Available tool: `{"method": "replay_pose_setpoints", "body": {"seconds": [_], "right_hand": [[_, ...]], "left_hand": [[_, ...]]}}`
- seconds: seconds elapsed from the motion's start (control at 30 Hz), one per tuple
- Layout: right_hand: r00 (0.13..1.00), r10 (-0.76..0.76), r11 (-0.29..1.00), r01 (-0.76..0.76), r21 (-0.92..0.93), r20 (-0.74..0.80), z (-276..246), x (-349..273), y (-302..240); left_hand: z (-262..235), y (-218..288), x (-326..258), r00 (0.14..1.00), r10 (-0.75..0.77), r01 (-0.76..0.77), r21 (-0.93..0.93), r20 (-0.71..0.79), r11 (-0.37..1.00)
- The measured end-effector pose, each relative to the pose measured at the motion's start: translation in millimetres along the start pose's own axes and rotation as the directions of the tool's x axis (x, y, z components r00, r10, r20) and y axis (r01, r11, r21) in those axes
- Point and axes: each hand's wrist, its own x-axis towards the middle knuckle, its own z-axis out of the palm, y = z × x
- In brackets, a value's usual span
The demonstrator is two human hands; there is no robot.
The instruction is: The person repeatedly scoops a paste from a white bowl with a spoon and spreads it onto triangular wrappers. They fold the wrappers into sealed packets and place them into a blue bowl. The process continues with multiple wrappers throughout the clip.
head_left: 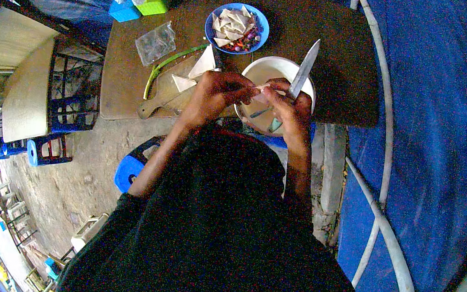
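Note:
My hands meet over a white basin, fingertips close together around a small pale piece too blurred to name. My left hand pinches at it from the left. My right hand grips a knife, its blade pointing up and away, while its thumb and fingertips reach the pale piece. Something with a green end lies inside the basin, partly hidden. Left of my left hand, white triangular pieces rest on a wooden cutting board, near a long green stalk.
Beyond my hands stands a blue bowl of white triangles and chopped red and purple bits. A clear plastic bag lies on the brown table. Blue and green containers stand far left. A blue stool is below the table; pipes run along the right.

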Motion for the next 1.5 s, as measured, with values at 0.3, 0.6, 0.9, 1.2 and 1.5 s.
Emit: {"method": "replay_pose_setpoints", "body": {"seconds": [0.3, 0.6, 0.9, 1.2, 1.5], "right_hand": [[0.998, 0.065, 0.996, -0.066, -0.063, -0.007, 3.8, -3.7, -3.1], [0.996, 0.065, 0.965, -0.078, 0.25, 0.057, 5.2, -5.0, 4.5], [0.992, 0.122, 0.927, -0.104, 0.361, -0.029, 28.3, 37.5, -4.4], [1.0, -0.021, 0.881, 0.024, 0.473, -0.012, 88.8, 222.2, 30.2], [0.964, 0.169, 0.976, -0.135, 0.17, -0.207, 91.1, 207.5, 157.6]], "left_hand": [[-2.9, -2.3, 5.3, 0.998, -0.066, 0.068, -0.179, 0.015, 0.982], [-1.8, -7.5, 8.1, 0.988, -0.153, 0.146, -0.239, -0.011, 0.96], [-38.2, -17.6, -7.5, 0.955, -0.228, 0.126, -0.437, -0.191, 0.891], [-119.8, -53.8, -68.0, 0.821, -0.323, 0.175, -0.332, -0.47, 0.927], [-198.1, -184.4, -81.3, 0.91, -0.23, 0.254, 0.023, -0.344, 0.967]]}}
